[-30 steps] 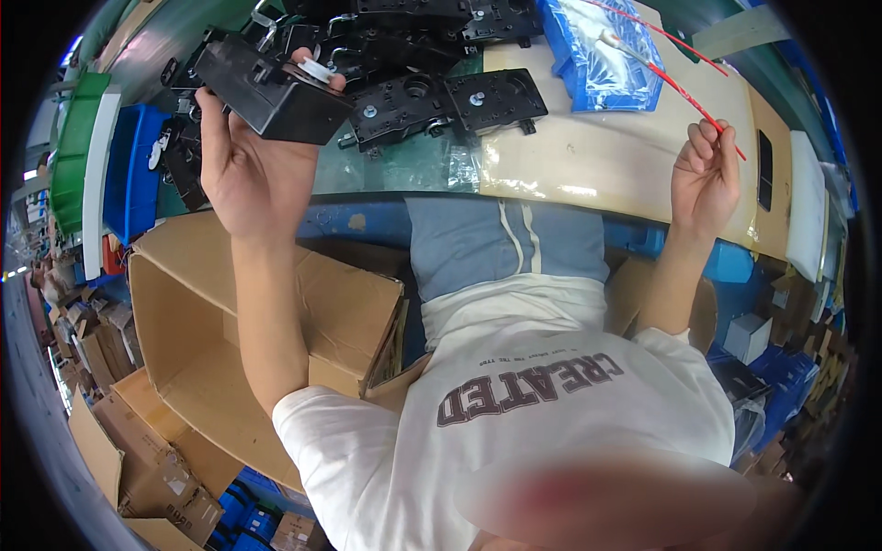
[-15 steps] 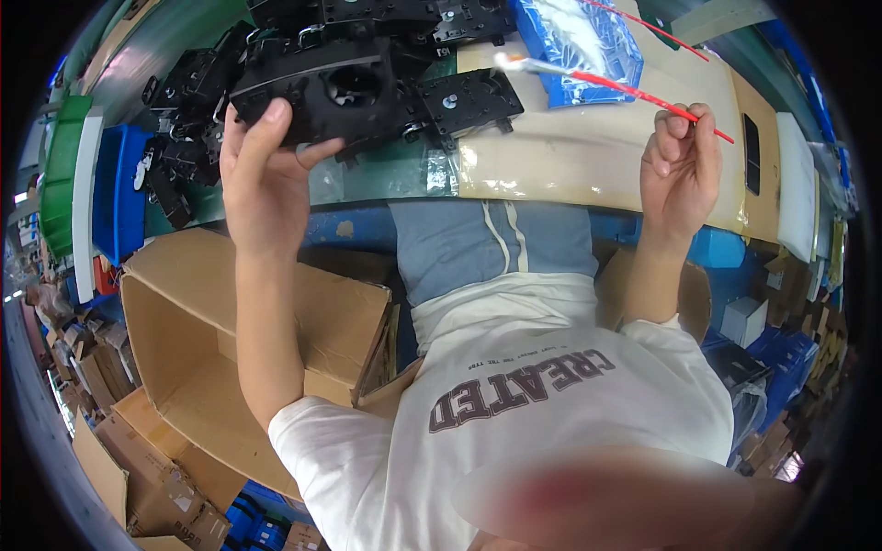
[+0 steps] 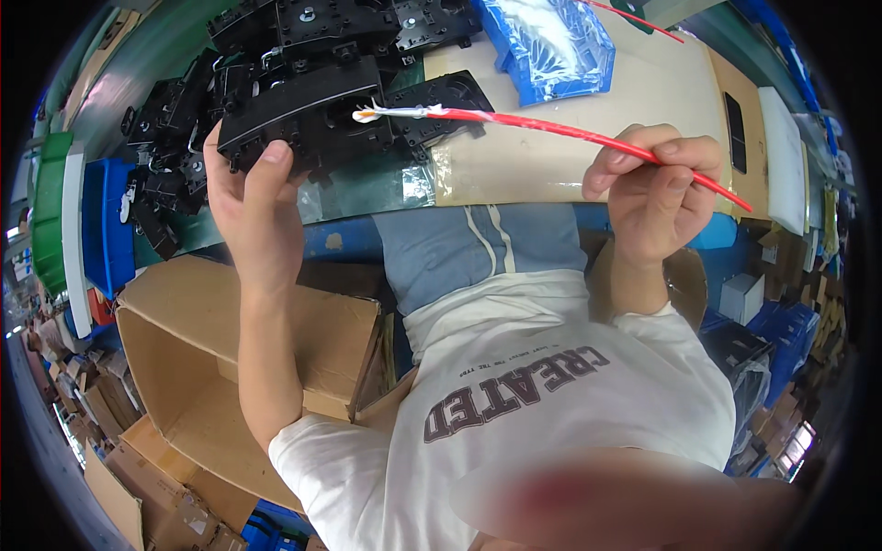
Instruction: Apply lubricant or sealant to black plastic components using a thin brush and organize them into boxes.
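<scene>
Above the open cardboard box (image 3: 230, 367), the left hand (image 3: 257, 211) is closed around a black plastic housing (image 3: 303, 115), thumb pressed on its near edge, lifting it over the bench (image 3: 570, 156). The right hand (image 3: 657, 193) pinches a long red-handled brush (image 3: 570, 133), its white, paste-laden tip touching the housing's middle recess. The step in hand looks like dabbing grease into that recess; the next move would call for a steady tip and a still housing. Behind the housing lies a heap of black parts (image 3: 303, 37), close to it, and a blue bin (image 3: 551, 41) sits beyond the brush. Open bench shows only under the brush shaft.
</scene>
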`<control>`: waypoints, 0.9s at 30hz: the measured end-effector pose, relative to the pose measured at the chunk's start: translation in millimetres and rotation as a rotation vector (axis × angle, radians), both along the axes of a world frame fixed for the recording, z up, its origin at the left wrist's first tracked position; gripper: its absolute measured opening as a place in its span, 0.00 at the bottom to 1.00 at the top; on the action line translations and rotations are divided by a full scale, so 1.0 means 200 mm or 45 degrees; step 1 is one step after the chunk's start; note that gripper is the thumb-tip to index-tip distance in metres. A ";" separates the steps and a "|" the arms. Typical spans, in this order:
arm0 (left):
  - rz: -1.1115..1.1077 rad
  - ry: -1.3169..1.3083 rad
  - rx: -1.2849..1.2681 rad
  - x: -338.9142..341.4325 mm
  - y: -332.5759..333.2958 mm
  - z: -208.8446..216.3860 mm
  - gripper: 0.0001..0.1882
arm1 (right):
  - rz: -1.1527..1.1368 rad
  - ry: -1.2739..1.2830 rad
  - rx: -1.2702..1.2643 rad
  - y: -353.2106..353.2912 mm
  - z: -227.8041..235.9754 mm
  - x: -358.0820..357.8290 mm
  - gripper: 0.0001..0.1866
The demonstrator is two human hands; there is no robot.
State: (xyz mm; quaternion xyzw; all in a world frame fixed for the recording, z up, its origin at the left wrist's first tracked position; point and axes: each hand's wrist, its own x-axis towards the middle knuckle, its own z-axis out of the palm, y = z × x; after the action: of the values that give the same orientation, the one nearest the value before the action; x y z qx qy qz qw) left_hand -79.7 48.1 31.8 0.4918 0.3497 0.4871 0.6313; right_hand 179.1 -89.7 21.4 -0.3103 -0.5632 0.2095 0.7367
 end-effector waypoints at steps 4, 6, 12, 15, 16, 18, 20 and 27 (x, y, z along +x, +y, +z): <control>0.003 -0.015 -0.003 0.00 -0.01 -0.01 0.20 | 0.012 -0.110 0.033 0.01 0.00 -0.02 0.07; 0.016 -0.023 0.005 0.01 0.00 -0.02 0.17 | 0.026 -0.156 0.041 0.01 0.00 -0.03 0.07; -0.011 0.006 -0.010 0.01 -0.02 -0.01 0.17 | -0.096 -0.291 -0.065 0.01 0.06 -0.08 0.08; 0.007 0.056 0.025 0.02 -0.02 -0.01 0.18 | -0.053 -0.337 -0.065 0.01 0.06 -0.09 0.07; 0.012 0.072 0.036 0.02 -0.02 -0.01 0.18 | -0.040 -0.352 -0.066 0.01 0.06 -0.09 0.07; 0.006 0.076 0.037 0.02 -0.02 -0.01 0.19 | -0.039 -0.381 -0.053 0.02 0.06 -0.09 0.06; -0.002 0.081 0.042 0.02 -0.03 -0.02 0.19 | -0.035 -0.443 -0.024 0.02 0.06 -0.10 0.04; -0.015 0.091 0.072 0.02 -0.02 -0.02 0.21 | -0.002 -0.916 0.002 -0.01 0.14 -0.08 0.09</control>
State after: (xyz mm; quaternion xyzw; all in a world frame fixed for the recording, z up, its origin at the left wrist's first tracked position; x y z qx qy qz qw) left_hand -75.1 43.1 27.4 0.5286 0.3551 0.4754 0.6070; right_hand 163.8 -90.8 49.6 -0.3641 -0.7863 0.0857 0.4917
